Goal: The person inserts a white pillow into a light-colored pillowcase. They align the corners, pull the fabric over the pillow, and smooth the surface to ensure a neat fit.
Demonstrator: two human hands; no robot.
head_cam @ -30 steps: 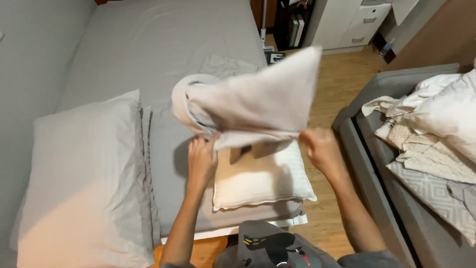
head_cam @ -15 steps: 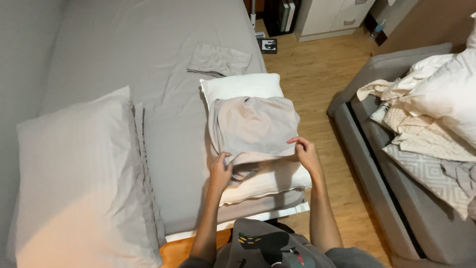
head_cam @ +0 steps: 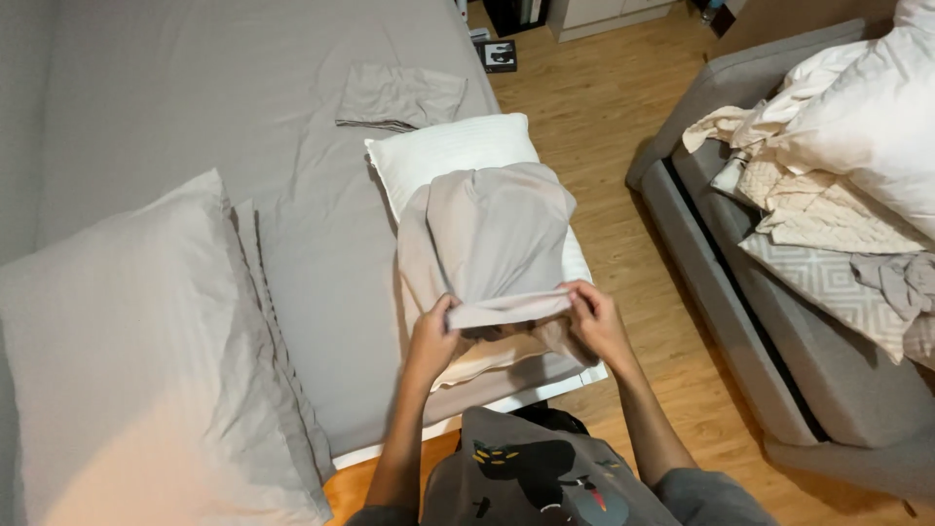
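A white pillow (head_cam: 450,148) lies lengthwise on the grey bed (head_cam: 195,88) near its right edge. A beige-grey pillowcase (head_cam: 492,234) is draped over the pillow's near half. My left hand (head_cam: 433,336) grips the left end of the pillowcase's open hem. My right hand (head_cam: 592,319) pinches the right end of the same hem. Both hands hold the hem stretched between them, just above the pillow's near end. The pillow's near end is hidden under the fabric.
A large grey pillow (head_cam: 127,351) lies at the bed's left. A folded grey cloth (head_cam: 399,95) rests on the bed beyond the white pillow. At right stands a grey sofa (head_cam: 779,341) piled with white and patterned bedding (head_cam: 838,166). Wooden floor (head_cam: 623,175) runs between.
The pillowcase, held up in the air a second ago, has come down over the white pillow. My hands have closed on its hem and moved nearer together.
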